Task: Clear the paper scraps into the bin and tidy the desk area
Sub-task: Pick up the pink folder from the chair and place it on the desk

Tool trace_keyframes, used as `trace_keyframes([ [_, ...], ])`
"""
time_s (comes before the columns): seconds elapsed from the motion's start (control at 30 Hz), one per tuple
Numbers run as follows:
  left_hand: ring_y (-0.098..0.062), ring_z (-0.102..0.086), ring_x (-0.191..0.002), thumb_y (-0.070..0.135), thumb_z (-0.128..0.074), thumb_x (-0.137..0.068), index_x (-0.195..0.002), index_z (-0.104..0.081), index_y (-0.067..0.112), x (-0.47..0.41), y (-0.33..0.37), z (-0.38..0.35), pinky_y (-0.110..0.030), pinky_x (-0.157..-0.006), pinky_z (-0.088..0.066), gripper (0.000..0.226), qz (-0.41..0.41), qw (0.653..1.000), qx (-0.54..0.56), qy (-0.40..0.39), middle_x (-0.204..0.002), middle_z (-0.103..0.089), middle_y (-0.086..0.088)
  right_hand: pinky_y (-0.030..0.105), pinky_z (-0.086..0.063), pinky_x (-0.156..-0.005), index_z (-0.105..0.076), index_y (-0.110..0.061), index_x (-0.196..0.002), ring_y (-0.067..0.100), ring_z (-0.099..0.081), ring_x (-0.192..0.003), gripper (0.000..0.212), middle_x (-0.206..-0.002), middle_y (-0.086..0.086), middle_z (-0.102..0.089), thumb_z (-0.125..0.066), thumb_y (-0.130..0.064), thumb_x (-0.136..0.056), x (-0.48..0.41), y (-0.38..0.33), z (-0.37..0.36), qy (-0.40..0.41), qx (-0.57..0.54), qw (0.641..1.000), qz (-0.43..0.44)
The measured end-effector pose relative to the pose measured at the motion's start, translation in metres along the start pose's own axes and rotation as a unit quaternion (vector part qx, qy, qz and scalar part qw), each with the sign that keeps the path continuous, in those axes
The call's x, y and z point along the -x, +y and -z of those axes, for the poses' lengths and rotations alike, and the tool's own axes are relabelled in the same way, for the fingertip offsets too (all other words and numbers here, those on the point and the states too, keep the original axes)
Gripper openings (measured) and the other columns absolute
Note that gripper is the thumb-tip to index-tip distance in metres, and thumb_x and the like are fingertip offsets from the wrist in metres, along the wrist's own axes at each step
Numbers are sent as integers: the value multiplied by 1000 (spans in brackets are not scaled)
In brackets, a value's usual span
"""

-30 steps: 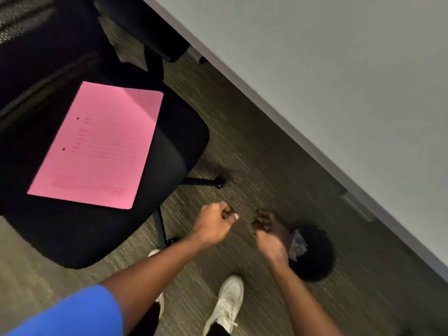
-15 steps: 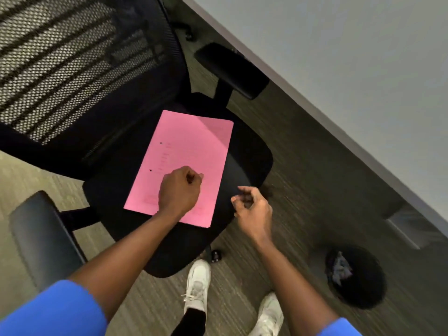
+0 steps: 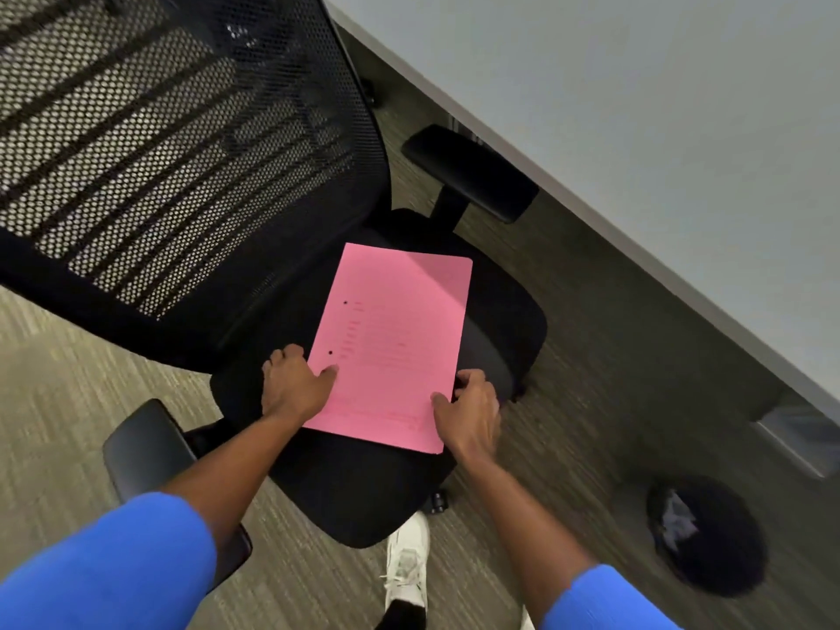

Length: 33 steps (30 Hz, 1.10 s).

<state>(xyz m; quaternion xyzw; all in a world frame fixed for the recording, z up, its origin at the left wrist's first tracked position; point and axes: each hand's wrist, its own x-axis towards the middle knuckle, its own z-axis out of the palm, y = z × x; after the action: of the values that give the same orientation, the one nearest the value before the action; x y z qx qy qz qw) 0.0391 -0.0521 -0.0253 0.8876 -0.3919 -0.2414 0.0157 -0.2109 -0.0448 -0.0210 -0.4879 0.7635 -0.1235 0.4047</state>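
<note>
A pink sheet of paper (image 3: 400, 338) with faint print lies flat on the black seat of an office chair (image 3: 372, 497). My left hand (image 3: 293, 384) grips the sheet's near left edge, thumb on top and fingers curled beside it. My right hand (image 3: 470, 409) pinches the near right edge, thumb on the paper, fingers tucked under. A black round bin (image 3: 722, 561) stands on the carpet at lower right, with crumpled grey paper scraps (image 3: 677, 522) inside.
The chair's mesh backrest (image 3: 172, 143) fills the upper left; its armrests (image 3: 470, 172) flank the seat. A pale grey desk top (image 3: 636, 106) runs diagonally across the upper right. My white shoe (image 3: 407, 570) stands on the carpet below the seat.
Both hands have moved from above the bin up to the chair seat and taken hold of the pink sheet's near edges. The view has swung from the floor toward the chair.
</note>
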Motion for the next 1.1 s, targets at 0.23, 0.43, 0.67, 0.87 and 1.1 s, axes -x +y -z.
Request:
trace_keyframes([
  [0.23, -31, -68, -118, 30, -79, -93, -136, -61, 14, 3, -9, -7, -49, -96, -61, 48, -29, 998, 51, -4, -134, -64, -12, 34, -53, -85, -52, -17, -130, 26, -63, -111, 44, -123, 5, -65, -71, -15, -91, 2, 1, -4, -16, -26, 999, -25],
  [0.43, -27, -72, -106, 29, -79, -94, -131, -65, 13, 20, -13, 2, -40, -82, -61, 42, -15, 996, 81, -16, -126, -73, -9, 18, -40, -53, -55, -23, -127, 12, -66, -88, 40, -99, -10, -68, -68, -6, -93, 23, 3, 18, -18, -45, 999, -19],
  [0.67, -29, -73, -96, 29, -81, -92, -116, -70, 10, 78, -8, 41, -45, -89, -64, 33, -14, 984, 175, -41, -113, -78, -9, 27, -54, -65, -59, -26, -118, 12, -71, -89, 38, -94, -12, -71, -75, -5, -90, 71, 3, 82, -10, -62, 998, -12],
  [0.87, -22, -74, -93, 34, -79, -95, -111, -70, 15, 140, 0, 76, -42, -82, -63, 27, -63, 975, 200, -69, -105, -76, -1, 20, -51, -65, -63, -24, -122, 12, -72, -91, 43, -104, -7, -75, -78, -6, -86, 128, 8, 139, 31, -75, 997, 8],
  [1.1, -8, -69, -84, 38, -77, -96, -106, -62, 28, 192, 16, 114, -29, -64, -55, 20, -117, 965, 212, -104, -93, -66, 16, 22, -61, -67, -63, -26, -121, 5, -73, -86, 44, -99, -12, -74, -80, -5, -86, 190, 18, 187, 66, -118, 991, -3],
])
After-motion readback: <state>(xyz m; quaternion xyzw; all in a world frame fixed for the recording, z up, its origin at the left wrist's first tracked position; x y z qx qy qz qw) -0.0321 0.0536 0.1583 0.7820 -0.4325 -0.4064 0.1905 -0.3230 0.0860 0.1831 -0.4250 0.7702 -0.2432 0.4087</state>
